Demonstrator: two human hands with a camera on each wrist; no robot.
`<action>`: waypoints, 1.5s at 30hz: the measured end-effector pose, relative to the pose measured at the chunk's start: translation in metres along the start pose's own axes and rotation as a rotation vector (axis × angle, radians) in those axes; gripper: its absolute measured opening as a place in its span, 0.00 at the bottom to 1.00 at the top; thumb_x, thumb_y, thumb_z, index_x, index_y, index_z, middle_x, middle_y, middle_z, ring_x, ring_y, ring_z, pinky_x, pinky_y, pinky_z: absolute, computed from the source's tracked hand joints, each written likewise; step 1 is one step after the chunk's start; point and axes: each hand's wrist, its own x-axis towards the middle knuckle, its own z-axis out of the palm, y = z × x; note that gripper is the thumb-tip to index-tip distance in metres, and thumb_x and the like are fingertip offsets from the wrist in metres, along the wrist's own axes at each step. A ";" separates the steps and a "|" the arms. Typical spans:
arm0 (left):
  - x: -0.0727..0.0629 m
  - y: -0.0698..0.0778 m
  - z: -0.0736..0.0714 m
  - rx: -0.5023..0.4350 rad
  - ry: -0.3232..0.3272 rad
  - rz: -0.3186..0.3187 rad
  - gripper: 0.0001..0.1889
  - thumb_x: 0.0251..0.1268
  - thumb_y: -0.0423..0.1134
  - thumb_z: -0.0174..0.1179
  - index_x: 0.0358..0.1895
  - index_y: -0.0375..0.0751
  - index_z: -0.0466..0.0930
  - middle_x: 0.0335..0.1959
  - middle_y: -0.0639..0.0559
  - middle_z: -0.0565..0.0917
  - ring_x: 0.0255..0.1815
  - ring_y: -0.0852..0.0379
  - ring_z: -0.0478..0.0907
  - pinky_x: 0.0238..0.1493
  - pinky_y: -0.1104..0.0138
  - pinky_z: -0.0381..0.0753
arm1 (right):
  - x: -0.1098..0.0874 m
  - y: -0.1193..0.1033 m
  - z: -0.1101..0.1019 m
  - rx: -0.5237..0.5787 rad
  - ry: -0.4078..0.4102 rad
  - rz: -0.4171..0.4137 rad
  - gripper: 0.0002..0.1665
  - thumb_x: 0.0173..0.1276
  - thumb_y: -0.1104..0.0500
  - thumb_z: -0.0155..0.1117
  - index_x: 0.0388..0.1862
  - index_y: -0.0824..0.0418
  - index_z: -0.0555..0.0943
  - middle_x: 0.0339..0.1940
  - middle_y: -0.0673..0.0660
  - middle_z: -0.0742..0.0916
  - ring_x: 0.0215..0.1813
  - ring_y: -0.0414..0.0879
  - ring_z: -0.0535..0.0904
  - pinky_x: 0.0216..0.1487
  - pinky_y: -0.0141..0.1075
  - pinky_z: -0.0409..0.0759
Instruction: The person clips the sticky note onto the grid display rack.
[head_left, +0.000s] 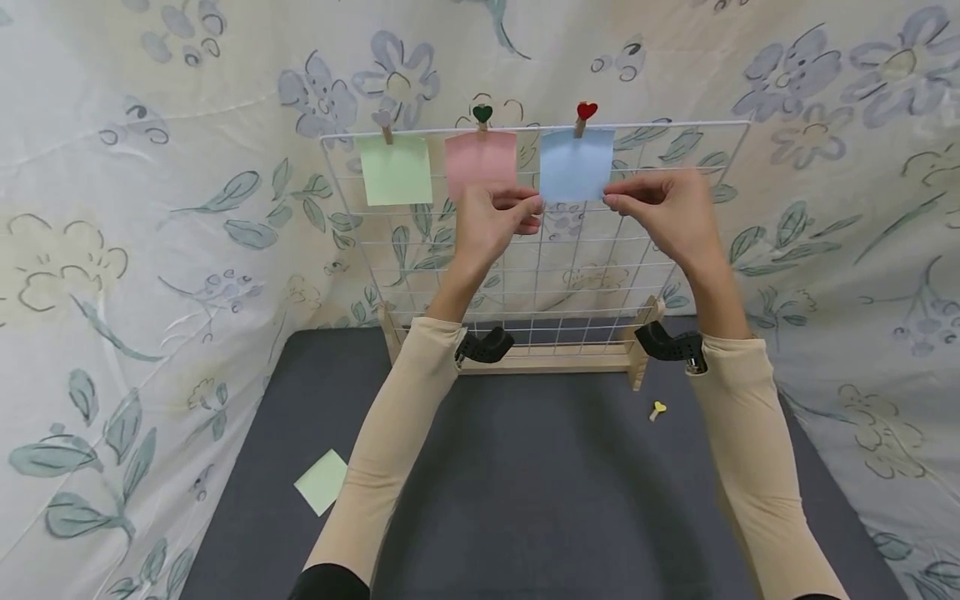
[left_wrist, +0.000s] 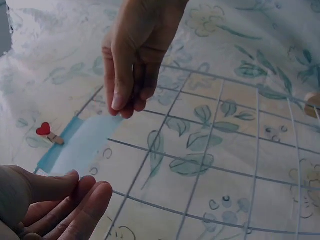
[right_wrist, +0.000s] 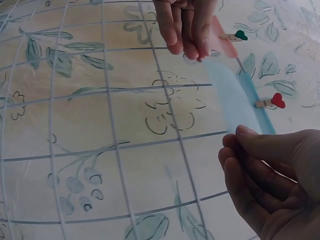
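Note:
A blue paper note (head_left: pixel 576 165) hangs from the top wire of a white wire grid (head_left: pixel 536 242), held there by a clothespin with a red heart (head_left: pixel 586 111). My left hand (head_left: pixel 489 223) pinches the note's lower left corner between thumb and fingers. At the lower right corner, my right hand (head_left: pixel 667 208) has its thumb and forefinger closed on the edge. To the left hang a pink note (head_left: pixel 480 158) under a green-heart clothespin (head_left: pixel 482 112) and a light green note (head_left: pixel 395 172) under another clothespin (head_left: pixel 386 132). In the left wrist view, the blue note (left_wrist: pixel 82 145) stretches between both hands.
The grid stands in a wooden base (head_left: pixel 547 360) at the back of a dark table (head_left: pixel 540 483). A yellow-heart clothespin (head_left: pixel 657 410) lies right of the base. One more light green note (head_left: pixel 322 482) lies beside the left forearm. Flowered cloth (head_left: pixel 112 250) covers the wall behind.

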 end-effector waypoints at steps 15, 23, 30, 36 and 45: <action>-0.019 -0.039 -0.028 -0.034 -0.005 -0.093 0.09 0.65 0.27 0.63 0.44 0.23 0.83 0.36 0.33 0.86 0.29 0.52 0.86 0.37 0.65 0.90 | -0.019 0.038 0.014 -0.027 -0.042 0.033 0.14 0.69 0.57 0.67 0.45 0.68 0.87 0.40 0.63 0.88 0.33 0.32 0.79 0.34 0.22 0.75; -0.033 -0.076 -0.050 -0.028 0.011 -0.134 0.11 0.66 0.30 0.63 0.46 0.23 0.83 0.37 0.32 0.86 0.30 0.51 0.87 0.37 0.64 0.90 | -0.037 0.073 0.019 -0.043 -0.089 0.079 0.15 0.68 0.56 0.68 0.44 0.67 0.87 0.39 0.63 0.89 0.31 0.27 0.79 0.33 0.21 0.76; -0.038 -0.092 -0.063 0.039 0.008 -0.122 0.12 0.69 0.33 0.62 0.47 0.26 0.83 0.36 0.34 0.86 0.34 0.45 0.87 0.34 0.64 0.90 | -0.046 0.090 0.020 -0.062 -0.137 0.117 0.16 0.69 0.55 0.67 0.44 0.67 0.87 0.38 0.65 0.88 0.30 0.36 0.80 0.27 0.25 0.76; -0.045 -0.103 -0.075 0.111 -0.007 -0.158 0.13 0.70 0.35 0.61 0.48 0.28 0.83 0.37 0.36 0.86 0.31 0.48 0.86 0.34 0.62 0.90 | -0.058 0.106 0.018 -0.037 -0.152 0.130 0.15 0.68 0.58 0.67 0.45 0.70 0.86 0.39 0.67 0.88 0.30 0.29 0.79 0.31 0.22 0.80; -0.064 -0.128 -0.107 0.164 0.004 -0.252 0.15 0.71 0.38 0.60 0.52 0.30 0.82 0.41 0.36 0.85 0.36 0.42 0.85 0.38 0.58 0.90 | -0.085 0.144 0.017 -0.075 -0.181 0.235 0.19 0.70 0.52 0.65 0.48 0.68 0.86 0.45 0.67 0.87 0.32 0.27 0.79 0.34 0.21 0.78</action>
